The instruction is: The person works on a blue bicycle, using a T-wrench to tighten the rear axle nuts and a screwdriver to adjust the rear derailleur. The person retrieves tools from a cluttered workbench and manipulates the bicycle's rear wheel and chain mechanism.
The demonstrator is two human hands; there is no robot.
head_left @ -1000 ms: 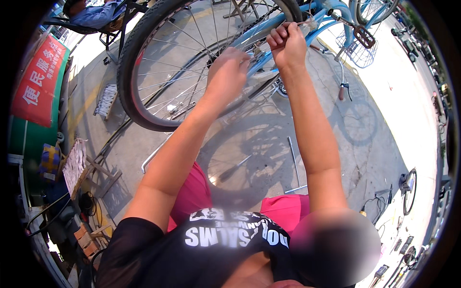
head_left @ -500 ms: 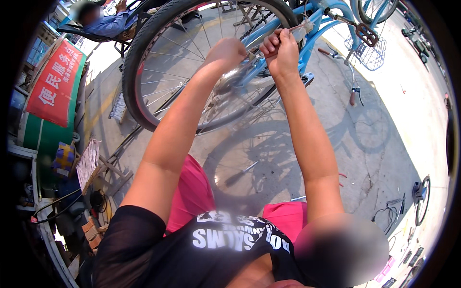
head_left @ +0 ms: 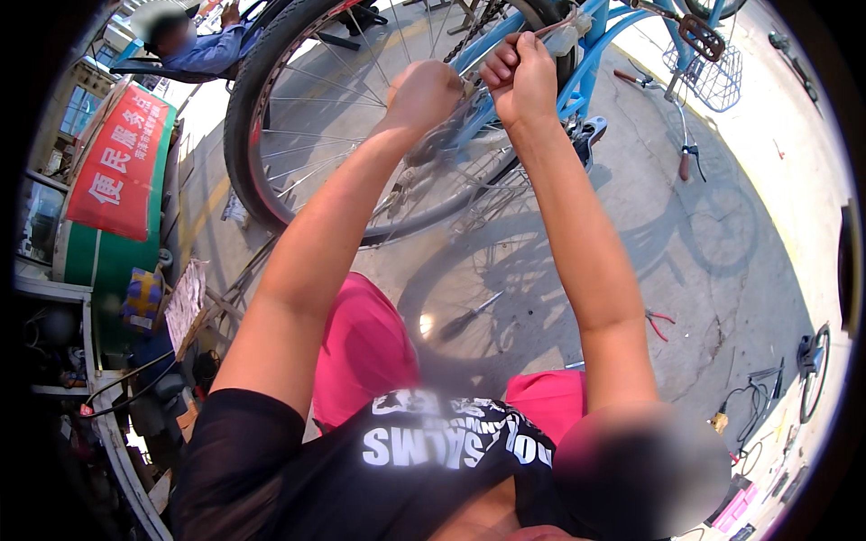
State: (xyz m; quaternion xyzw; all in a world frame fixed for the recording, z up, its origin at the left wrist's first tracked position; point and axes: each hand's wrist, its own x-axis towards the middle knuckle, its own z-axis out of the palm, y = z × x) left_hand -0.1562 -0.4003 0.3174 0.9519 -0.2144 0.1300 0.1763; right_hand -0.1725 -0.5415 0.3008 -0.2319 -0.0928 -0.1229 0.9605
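Note:
A blue bicycle (head_left: 586, 81) fills the upper middle, with its spoked wheel (head_left: 239, 126) nearest me. My right hand (head_left: 521, 81) has its fingers curled around a thin pinkish-brown strip or cable (head_left: 557, 27) beside the blue frame. My left hand (head_left: 424, 95) is closed and motion-blurred among the spokes and frame tubes, left of my right hand; what it grips, if anything, I cannot make out. Parts just below it are smeared by movement.
A person in blue (head_left: 203, 50) reclines at upper left beside a red banner (head_left: 113, 162). A screwdriver (head_left: 469, 316) and red-handled pliers (head_left: 658, 325) lie on the concrete. A wire basket (head_left: 717, 77), cluttered shelves (head_left: 59, 343) and a pump-like tool (head_left: 812, 361) stand around me.
My left hand has moved slightly upward and stays blurred, with smearing below it appearing since the first frame. My right hand stays closed by the frame. The view has shifted slightly.

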